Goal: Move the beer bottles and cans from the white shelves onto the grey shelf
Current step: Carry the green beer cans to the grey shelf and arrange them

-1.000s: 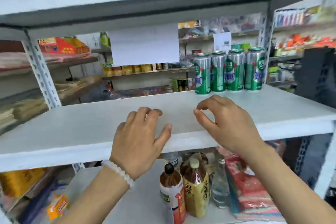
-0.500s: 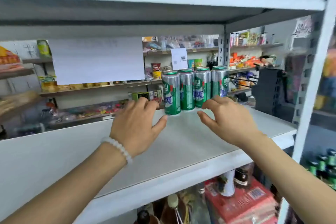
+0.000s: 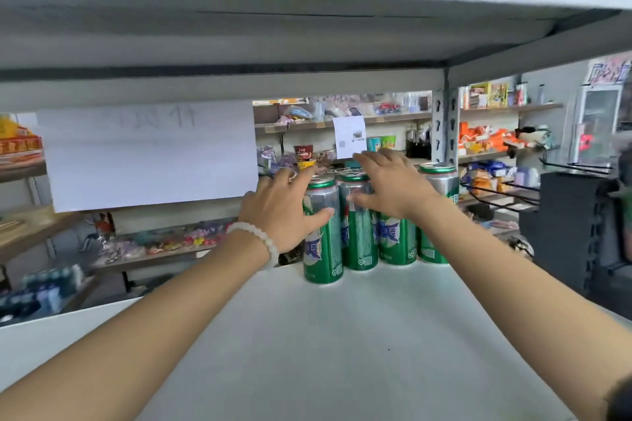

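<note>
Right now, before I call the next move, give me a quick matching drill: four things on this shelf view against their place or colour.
Things:
1. left hand
2. right hand
3. bead bracelet
4. white paper sheet

Matches:
A. hanging at the back, left of the cans
B. on the left wrist
C. at the leftmost green can
D. over the middle cans' tops

Pairs: 1-C, 2-D, 3-B, 4-A

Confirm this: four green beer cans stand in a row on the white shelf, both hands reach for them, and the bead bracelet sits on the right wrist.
One error: the head view shows the bead bracelet on the left wrist. The rest holds.
</note>
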